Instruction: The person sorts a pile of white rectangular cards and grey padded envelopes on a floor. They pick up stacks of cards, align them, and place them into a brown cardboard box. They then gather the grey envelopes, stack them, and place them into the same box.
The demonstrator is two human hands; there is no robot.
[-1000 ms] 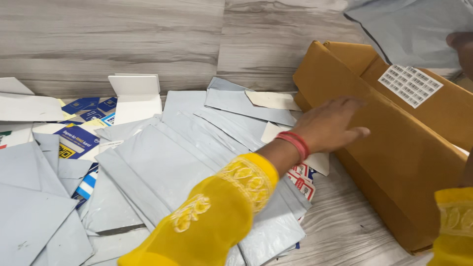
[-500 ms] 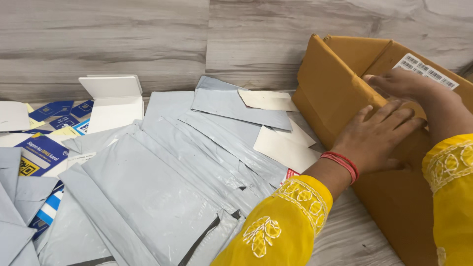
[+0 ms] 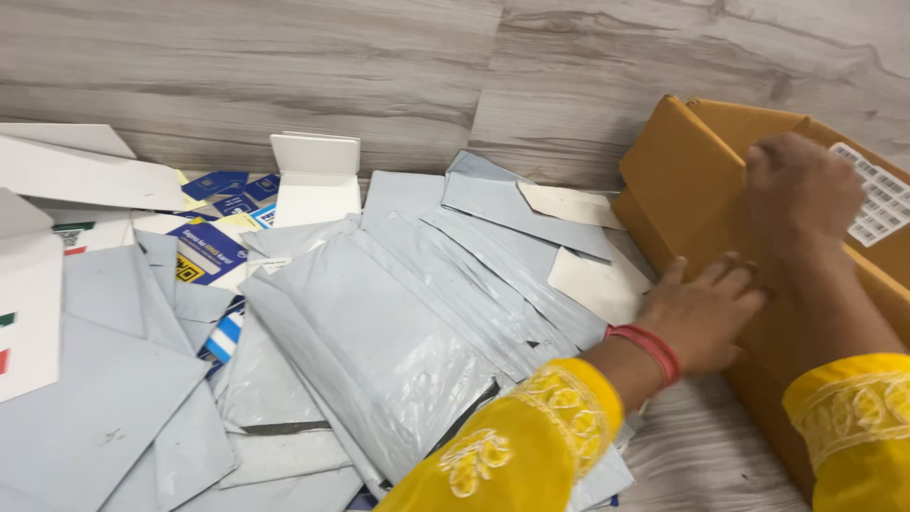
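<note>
Left hand (image 3: 703,318) flat and open against cardboard box (image 3: 697,204) side, right hand (image 3: 796,190) gripping its top flap, grey mailer bags (image 3: 379,332) piled beside.

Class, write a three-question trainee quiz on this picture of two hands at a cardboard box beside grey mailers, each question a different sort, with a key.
1. True or false: the left hand lies flat against the side of the cardboard box.
2. Where is the right hand? A: on the box's top edge. B: on the white folded card. C: under the grey mailers.
3. Fill in: the grey mailers lie fanned out on a floor that looks like ____.

Key: 1 true; 2 A; 3 wood.
</note>
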